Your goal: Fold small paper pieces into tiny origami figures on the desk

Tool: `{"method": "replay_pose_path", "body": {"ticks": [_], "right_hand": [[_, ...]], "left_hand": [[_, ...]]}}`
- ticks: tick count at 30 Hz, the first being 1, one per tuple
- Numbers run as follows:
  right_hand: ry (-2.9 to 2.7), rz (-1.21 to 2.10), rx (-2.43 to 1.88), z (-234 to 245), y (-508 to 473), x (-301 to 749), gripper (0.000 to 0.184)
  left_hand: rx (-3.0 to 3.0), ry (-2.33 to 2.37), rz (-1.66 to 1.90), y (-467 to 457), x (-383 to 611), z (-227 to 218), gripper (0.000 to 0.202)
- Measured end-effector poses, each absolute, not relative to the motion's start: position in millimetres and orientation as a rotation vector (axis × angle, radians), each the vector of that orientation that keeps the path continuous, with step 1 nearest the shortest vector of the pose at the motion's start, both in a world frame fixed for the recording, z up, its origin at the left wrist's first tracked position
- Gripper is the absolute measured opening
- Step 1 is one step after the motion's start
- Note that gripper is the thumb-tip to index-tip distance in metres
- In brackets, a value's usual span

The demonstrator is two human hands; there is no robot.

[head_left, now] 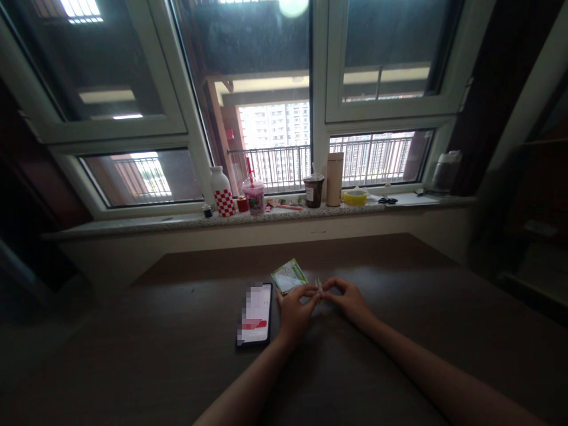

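Green-and-white packet (288,275) lies just beyond the left hand (295,309), whose closed fingertips pinch a small pale piece (318,286); the right hand (348,298) pinches its other side. It looks light and flimsy, best held by the edges.

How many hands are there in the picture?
2. The left hand is right of the black rectangular phone; the right hand is farther right. Both seem to pinch a small, pale item. None seems hidden.

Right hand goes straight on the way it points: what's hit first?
From the right hand, likely the small pale item directly ahead, then the left hand just beyond; exact depth is unclear.
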State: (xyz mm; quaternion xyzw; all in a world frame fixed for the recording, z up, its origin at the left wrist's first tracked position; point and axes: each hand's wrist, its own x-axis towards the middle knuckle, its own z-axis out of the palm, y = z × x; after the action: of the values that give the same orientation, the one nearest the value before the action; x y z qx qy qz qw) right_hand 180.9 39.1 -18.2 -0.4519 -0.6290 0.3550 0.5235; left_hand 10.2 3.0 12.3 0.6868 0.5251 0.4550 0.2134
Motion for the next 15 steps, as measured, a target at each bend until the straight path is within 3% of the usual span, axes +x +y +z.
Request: {"method": "replay_pose_path", "body": {"ticks": [9,15], "right_hand": [[-1.475,0.962,-1.024,-13.3,36.0,179.4,0.034],[-1.616,0.828,-1.122,-15.1,38.3,181.0,0.033]], "left_hand": [[1.868,1.474,1.269,3.6,9.5,13.5,0.014],[1.876,1.468,1.307,4.2,9.3,11.8,0.012]]}}
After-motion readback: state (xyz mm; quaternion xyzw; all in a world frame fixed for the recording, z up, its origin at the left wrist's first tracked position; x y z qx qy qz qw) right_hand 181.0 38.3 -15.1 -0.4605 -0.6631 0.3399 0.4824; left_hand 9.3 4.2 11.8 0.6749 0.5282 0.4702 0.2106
